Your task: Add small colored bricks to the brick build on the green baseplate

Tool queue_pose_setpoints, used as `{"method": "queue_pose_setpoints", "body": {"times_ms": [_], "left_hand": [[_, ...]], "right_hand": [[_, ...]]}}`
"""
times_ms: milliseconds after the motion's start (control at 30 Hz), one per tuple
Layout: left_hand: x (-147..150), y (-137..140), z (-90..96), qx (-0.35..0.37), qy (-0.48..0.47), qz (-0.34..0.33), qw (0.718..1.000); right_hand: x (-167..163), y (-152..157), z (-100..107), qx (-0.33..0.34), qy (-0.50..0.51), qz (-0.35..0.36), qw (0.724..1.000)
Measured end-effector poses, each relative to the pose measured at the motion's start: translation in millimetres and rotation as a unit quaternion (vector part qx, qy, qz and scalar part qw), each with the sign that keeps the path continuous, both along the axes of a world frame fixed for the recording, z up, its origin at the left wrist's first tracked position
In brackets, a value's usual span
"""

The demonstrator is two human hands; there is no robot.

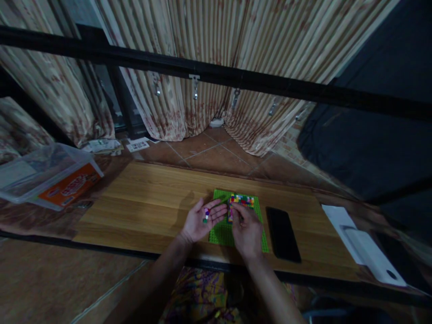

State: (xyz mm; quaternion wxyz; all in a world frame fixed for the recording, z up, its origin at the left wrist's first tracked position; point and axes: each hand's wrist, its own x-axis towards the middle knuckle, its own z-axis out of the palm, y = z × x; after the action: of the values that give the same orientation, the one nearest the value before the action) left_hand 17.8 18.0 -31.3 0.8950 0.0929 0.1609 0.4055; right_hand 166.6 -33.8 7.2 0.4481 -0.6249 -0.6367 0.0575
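Note:
My left hand [197, 221] lies palm up with its fingers stretched out, at the left edge of a green baseplate [222, 234]. A few tiny toy bricks [206, 215], in white, purple and green, rest loose on that palm. Over the baseplate, my right hand [248, 229] is closed, its fingertips pinched together and pointing down. They touch or hover just above a block of multicoloured bricks [248, 199] built on the plate. Whatever sits between those fingertips is too small and hidden to make out. The hand also covers the near part of the brick block.
A black phone [282, 234] lies right of the baseplate on the wooden board [145, 202]. Farther right are white paper [337, 220] and a white box [374, 256]. A clear plastic bin [50, 175] with an orange label stands left. A dark bar [216, 72] crosses before striped curtains.

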Motion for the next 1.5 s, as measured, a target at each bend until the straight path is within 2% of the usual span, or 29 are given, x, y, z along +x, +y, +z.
{"method": "queue_pose_setpoints", "body": {"times_ms": [133,400,700,900,1067,1167,1267,1400,1500], "left_hand": [[0,0,1.8,0.001,0.007,0.006,1.0],[0,0,2.6,-0.01,0.023,0.012,1.0],[0,-1,4.4,-0.004,0.035,0.004,0.999],[0,-1,3.5,0.004,0.059,0.004,0.998],[-2,0,1.7,0.005,0.067,0.006,0.998],[-3,1,1.9,0.002,0.046,-0.001,0.999],[-3,2,1.5,0.002,0.027,-0.002,1.0],[-2,2,-0.4,0.007,0.019,-0.005,1.0],[-3,3,-1.4,0.007,0.018,-0.005,1.0]], "right_hand": [[-29,-9,-5,-0.057,-0.059,0.084,0.993],[-54,-5,-18,-0.122,-0.09,0.075,0.986],[-55,-3,-18,-0.109,-0.126,0.106,0.98],[-56,2,-11,-0.142,-0.179,0.129,0.965],[-52,-1,-5,-0.12,-0.112,0.132,0.978],[-36,-4,5,-0.094,-0.031,0.11,0.989],[-8,-2,16,-0.068,0.018,0.051,0.996],[33,9,15,-0.045,0.009,-0.052,0.998],[49,18,5,-0.047,-0.014,-0.088,0.995]]}}
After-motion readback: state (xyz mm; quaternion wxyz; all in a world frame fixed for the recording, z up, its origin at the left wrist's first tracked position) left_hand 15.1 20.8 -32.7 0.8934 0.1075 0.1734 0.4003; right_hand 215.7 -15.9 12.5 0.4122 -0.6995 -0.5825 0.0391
